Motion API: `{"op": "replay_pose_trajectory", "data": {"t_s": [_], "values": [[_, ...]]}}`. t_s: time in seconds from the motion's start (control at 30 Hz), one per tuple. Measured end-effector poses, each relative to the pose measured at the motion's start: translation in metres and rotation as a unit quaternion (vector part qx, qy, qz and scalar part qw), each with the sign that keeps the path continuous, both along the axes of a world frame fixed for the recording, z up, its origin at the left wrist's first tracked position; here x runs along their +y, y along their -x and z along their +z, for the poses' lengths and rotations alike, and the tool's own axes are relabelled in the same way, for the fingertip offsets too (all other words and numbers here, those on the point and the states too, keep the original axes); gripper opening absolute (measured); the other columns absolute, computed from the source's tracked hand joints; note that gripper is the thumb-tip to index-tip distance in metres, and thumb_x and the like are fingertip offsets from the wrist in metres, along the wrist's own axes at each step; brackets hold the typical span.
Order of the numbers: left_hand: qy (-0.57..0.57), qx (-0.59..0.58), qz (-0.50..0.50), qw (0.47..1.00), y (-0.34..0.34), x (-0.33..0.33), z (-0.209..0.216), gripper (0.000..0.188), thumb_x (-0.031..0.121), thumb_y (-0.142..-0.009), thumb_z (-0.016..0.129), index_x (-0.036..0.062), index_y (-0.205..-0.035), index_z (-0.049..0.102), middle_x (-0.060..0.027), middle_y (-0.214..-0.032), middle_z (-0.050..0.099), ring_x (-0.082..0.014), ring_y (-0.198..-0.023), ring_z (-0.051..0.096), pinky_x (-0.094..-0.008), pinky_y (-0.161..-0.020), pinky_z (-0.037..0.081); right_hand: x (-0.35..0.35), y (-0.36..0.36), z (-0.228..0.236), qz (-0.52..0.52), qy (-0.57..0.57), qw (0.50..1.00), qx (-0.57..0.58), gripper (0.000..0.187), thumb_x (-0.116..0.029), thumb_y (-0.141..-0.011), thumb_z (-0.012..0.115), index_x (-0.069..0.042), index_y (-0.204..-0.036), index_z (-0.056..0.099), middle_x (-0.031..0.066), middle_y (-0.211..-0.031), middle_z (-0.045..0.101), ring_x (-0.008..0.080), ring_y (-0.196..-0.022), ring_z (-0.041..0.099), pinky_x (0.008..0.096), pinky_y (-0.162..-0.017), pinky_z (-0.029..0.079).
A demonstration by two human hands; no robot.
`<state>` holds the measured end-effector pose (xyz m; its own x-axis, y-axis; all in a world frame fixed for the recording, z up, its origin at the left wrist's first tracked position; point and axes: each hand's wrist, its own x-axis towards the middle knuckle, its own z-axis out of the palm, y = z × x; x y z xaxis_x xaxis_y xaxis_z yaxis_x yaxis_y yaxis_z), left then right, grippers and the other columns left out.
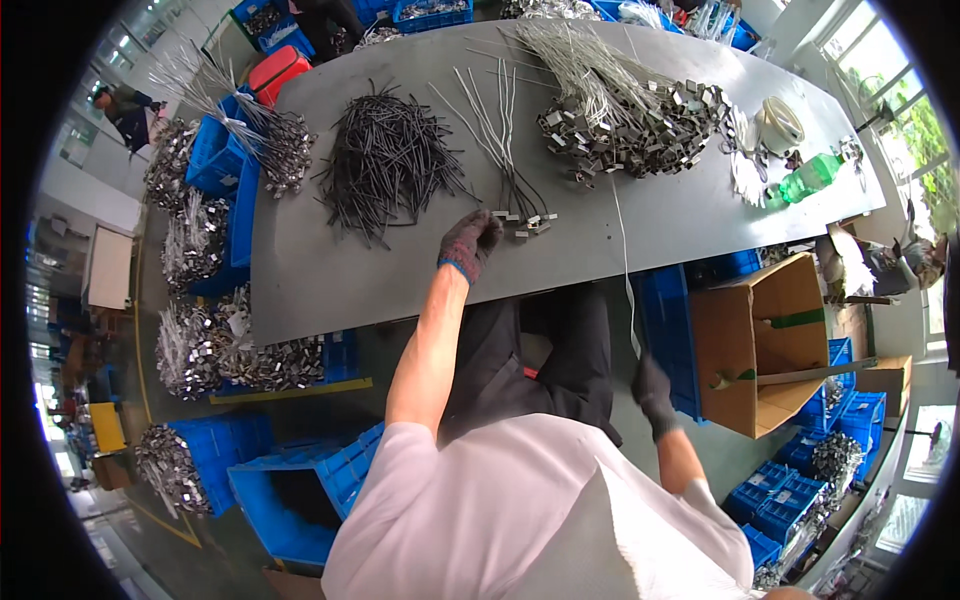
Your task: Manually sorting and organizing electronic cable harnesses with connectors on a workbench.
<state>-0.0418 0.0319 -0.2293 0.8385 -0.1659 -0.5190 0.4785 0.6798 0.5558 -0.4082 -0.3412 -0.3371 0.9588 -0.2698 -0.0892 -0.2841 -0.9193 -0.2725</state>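
My left hand (470, 243), in a dark knitted glove, is at the table's near side with its fingers curled; whatever they may hold is hidden. Right beside it lies a small group of white wires with black sleeves (512, 172) and metal end pieces. My right hand (655, 393), also gloved, hangs low beside my right leg, closed on a long white wire (624, 240). That wire stretches up over the table edge to a big heap of wires with metal clips (640, 125). Left of centre is a pile of short black tubes (385, 155).
The grey table (330, 285) has a curved-looking near edge. On its right are a green bottle (812, 178) and a tape roll (780, 125). An open cardboard box (735, 345) and a blue crate (668, 335) stand by my right hand. Filled blue crates (215, 155) line the left.
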Motion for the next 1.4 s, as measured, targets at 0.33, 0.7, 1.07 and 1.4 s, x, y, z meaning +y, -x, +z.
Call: {"op": "replay_pose_trajectory", "data": {"t_s": [0.33, 0.7, 1.07, 1.4], "values": [[-0.072, -0.053, -0.023, 0.996, 0.021, -0.164, 0.012, 0.012, 0.015, -0.098, 0.062, 0.0050, -0.092, 0.062, -0.0122, -0.080, 0.071, -0.0220, -0.065, 0.071, -0.0386, -0.058, 0.061, 0.039, 0.021, 0.038, 0.024, -0.076, 0.995, 0.051, 0.018, -0.016, -0.094, 0.054, -0.004, -0.098, 0.067, 0.0228, -0.091, 0.069, 0.0435, -0.092, 0.066, 0.0515, -0.074, 0.053], [-0.188, -0.257, 0.176, 0.931, 0.006, -0.125, 0.090, 0.018, 0.019, -0.101, 0.061, 0.0030, -0.095, 0.057, -0.0089, -0.077, 0.069, -0.0149, -0.060, 0.066, -0.0296, -0.056, 0.056, -0.003, 0.006, 0.027, 0.001, 0.005, 0.983, 0.183, 0.018, -0.019, -0.096, 0.054, -0.008, -0.100, 0.067, 0.0204, -0.098, 0.071, 0.0406, -0.098, 0.069, 0.0486, -0.080, 0.055], [-0.392, -0.321, -0.022, 0.862, 0.032, -0.141, 0.017, 0.033, 0.030, -0.090, 0.073, 0.0001, -0.077, 0.069, -0.0057, -0.068, 0.069, -0.0136, -0.060, 0.060, -0.0324, -0.056, 0.048, 0.062, -0.107, 0.120, -0.039, -0.406, 0.913, 0.009, 0.033, -0.035, -0.101, 0.055, -0.005, -0.109, 0.068, 0.0130, -0.081, 0.070, 0.0227, -0.070, 0.068, 0.0359, -0.062, 0.053], [-0.316, -0.280, -0.206, 0.883, 0.063, -0.119, 0.026, 0.026, 0.024, -0.094, 0.069, -0.0012, -0.088, 0.071, -0.0037, -0.074, 0.067, -0.0101, -0.068, 0.058, -0.0299, -0.061, 0.048, 0.132, -0.284, 0.123, -0.222, -0.572, 0.773, -0.164, 0.065, -0.057, -0.098, 0.049, 0.004, -0.116, 0.063, 0.0136, -0.077, 0.064, 0.0206, -0.063, 0.060, 0.0359, -0.060, 0.051]]}}
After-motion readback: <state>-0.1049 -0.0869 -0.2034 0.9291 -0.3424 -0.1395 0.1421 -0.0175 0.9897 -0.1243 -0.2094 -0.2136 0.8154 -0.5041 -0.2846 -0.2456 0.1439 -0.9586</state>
